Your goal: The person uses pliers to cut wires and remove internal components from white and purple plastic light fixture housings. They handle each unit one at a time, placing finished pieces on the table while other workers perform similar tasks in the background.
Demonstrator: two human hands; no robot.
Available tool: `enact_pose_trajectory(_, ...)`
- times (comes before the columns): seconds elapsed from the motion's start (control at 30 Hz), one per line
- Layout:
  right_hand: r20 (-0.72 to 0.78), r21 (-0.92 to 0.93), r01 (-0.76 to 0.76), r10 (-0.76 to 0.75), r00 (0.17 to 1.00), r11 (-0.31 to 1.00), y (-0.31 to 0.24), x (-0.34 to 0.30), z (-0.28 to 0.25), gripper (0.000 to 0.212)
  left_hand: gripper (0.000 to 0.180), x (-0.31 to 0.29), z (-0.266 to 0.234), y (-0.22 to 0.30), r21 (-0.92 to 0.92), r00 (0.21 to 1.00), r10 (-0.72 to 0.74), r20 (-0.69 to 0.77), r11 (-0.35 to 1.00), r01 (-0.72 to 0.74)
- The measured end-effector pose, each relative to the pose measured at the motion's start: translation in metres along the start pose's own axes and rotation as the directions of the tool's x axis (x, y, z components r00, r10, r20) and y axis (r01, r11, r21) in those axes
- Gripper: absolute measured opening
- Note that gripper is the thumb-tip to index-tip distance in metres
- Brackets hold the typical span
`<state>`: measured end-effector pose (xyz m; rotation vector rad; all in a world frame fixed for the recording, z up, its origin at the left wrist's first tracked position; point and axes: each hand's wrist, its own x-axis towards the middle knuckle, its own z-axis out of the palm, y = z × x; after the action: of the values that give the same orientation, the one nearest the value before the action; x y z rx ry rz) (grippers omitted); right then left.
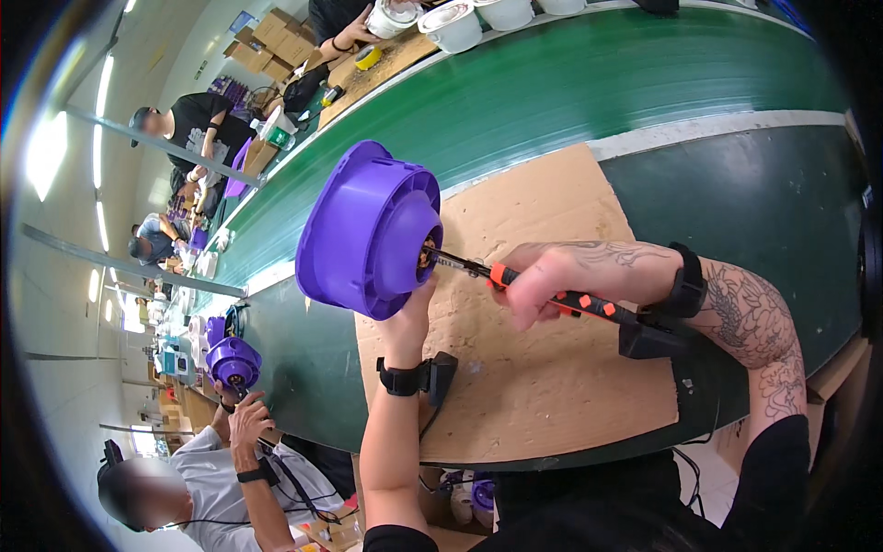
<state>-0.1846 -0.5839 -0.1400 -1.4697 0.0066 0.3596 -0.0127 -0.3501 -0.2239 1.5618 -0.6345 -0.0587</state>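
My left hand [405, 327] holds up a purple plastic housing [354, 235] from below, with its fingers mostly hidden behind it. The housing is tilted, its round recessed side turned to the right, and brass-coloured parts show in the middle of the recess. My right hand [547, 281] is closed round a black-and-orange-handled hand tool [589, 305]. Its long, narrow metal end reaches into the recess; the exact contact is too small to make out. Both hands are above a brown cardboard sheet [543, 396] on the dark green table.
Beyond the table runs a green conveyor belt [589, 92], with white tubs [452, 28] along its far side. At lower left a co-worker [244, 442] works on another purple housing [234, 362]. More people stand farther down the line. Black bands with boxes sit on my wrists.
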Motion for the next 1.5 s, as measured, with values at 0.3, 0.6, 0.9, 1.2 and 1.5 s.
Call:
enact_pose_trajectory(0.3, -0.337, -0.594, -0.085, -0.151, 0.929, 0.8, 0.004, 0.001, -0.004, 0.045, 0.048, 0.008, 0.012, 0.009, 0.025, 0.99, 0.142, -0.01, 0.99, -0.142)
enact_pose_trajectory(0.6, -0.244, -0.438, -0.163, 0.057, 0.968, 0.884, -0.005, 0.006, -0.011, 0.054, 0.096, 0.012, 0.018, 0.021, -0.073, 0.952, 0.306, -0.034, 0.949, -0.307)
enact_pose_trajectory(0.9, -0.134, -0.241, -0.316, 0.291, 0.947, 0.918, 0.017, 0.011, 0.003, 0.049, 0.084, -0.001, 0.022, 0.029, 0.25, 0.873, 0.471, -0.124, 0.867, -0.432)
enact_pose_trajectory(1.2, -0.327, -0.4, -0.477, 0.364, 0.872, 0.783, 0.044, -0.027, 0.01, 0.043, 0.045, -0.006, 0.057, 0.05, 0.33, 0.896, 0.406, 0.181, 0.833, -0.444)
enact_pose_trajectory(1.5, 0.025, 0.368, -0.447, 0.472, 0.881, 0.815, 0.089, -0.045, -0.038, 0.031, 0.041, -0.005, 0.102, 0.043, 0.252, 0.9, 0.403, 0.166, 0.865, -0.434)
